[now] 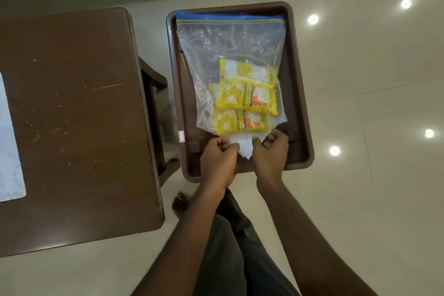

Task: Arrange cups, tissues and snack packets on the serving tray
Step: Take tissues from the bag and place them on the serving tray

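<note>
On the serving tray (pixel 300 103), yellow snack packets (pixel 247 96) remain inside a zip bag (pixel 228 43). Left hand (pixel 218 158) and right hand (pixel 271 154), both pinching white tissues (pixel 242 146) at its near end; no cups visible, so arranging seems barely begun.

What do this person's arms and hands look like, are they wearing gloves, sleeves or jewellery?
Both arms are bare from the bottom edge of the picture up to the fingers: no sleeves show. The left hand and right hand have no gloves, and no rings, watch or bracelets are visible. Below the arms, dark grey trousers show, and one bare foot on the floor.
</note>
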